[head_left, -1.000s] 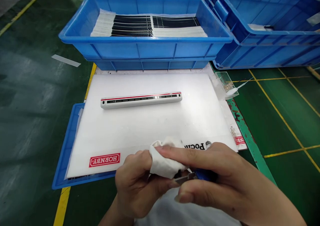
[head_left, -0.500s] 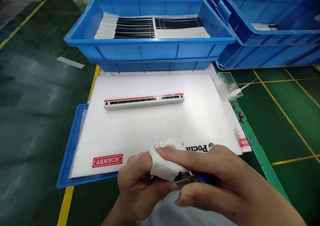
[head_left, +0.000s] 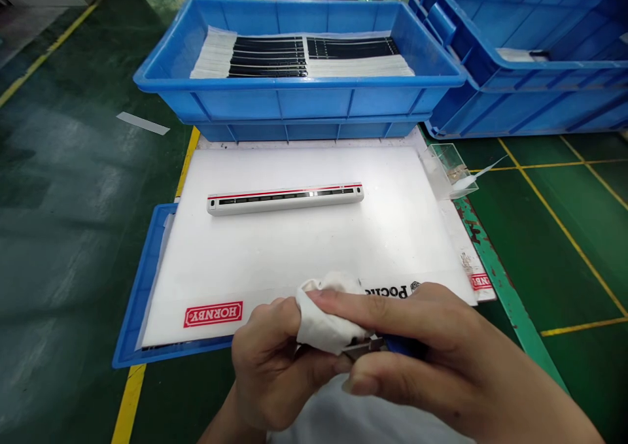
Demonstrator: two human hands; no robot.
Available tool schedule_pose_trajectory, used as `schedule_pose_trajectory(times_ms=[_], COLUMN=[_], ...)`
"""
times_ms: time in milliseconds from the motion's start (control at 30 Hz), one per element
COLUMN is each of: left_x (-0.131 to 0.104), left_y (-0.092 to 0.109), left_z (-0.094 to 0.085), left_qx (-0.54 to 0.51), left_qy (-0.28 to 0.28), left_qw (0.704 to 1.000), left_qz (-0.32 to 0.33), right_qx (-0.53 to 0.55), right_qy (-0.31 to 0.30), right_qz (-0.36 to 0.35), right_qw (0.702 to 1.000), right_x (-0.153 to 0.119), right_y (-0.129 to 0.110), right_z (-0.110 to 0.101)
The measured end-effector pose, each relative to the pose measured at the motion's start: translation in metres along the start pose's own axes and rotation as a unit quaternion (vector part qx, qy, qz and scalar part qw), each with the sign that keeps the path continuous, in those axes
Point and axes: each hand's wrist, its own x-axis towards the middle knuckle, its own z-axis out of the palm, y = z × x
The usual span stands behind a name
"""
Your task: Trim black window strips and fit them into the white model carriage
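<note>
Close to my body, at the near edge of the white board, both hands meet around a bunched white cloth. My left hand is closed on the cloth from the left, thumb beneath it. In my right hand is a knife with a blue handle, mostly hidden by the fingers; its short metal blade lies against the cloth's lower right side. My right index finger stretches over the cloth. Beyond the hands, a model train coach body, white with a red stripe and dark windows, lies lengthwise on the board.
A blue bin holding rows of black and white pieces stands behind the board. More blue bins are at the back right. A small clear box with a white-tipped item sits at the board's right edge. A blue tray shows underneath.
My right thumb has moved up nearer the blade, covering more of it. The view has shifted slightly; the coach body lies as before on the board.
</note>
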Motion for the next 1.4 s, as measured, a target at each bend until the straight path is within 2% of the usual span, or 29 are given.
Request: schedule_pose_trajectory(times_ms=[233,467,767,967,1400], left_x=[0.0026,0.0039,0.0033,0.0013,0.0002], left_y=[0.0027,-0.0016,0.0016,0.0014,0.0029], left_z=[0.0017,-0.0011,0.0008,-0.0002,0.0014], left_qx=[-0.004,-0.029,0.006,-0.003,-0.01], left_qy=[0.0,-0.027,-0.018,-0.002,-0.009], left_qw=[1.0,0.999,1.0,1.0,1.0], left_qz=[-0.008,0.004,0.025,0.004,0.005], right_qx=[0.012,0.023,0.018,0.012,-0.007], right_qy=[-0.003,-0.008,0.006,0.001,0.01], right_qz=[-0.002,0.007,0.0,0.005,-0.013], right_qw=[1.0,1.0,1.0,1.0,1.0], right_x=[-0.002,-0.0032,-0.0019,-0.0011,-0.0049], right_y=[-0.0019,-0.0028,-0.0005,-0.0033,-0.0015], right_z=[0.0002,-0.0012,0.0018,0.0016,0.0034])
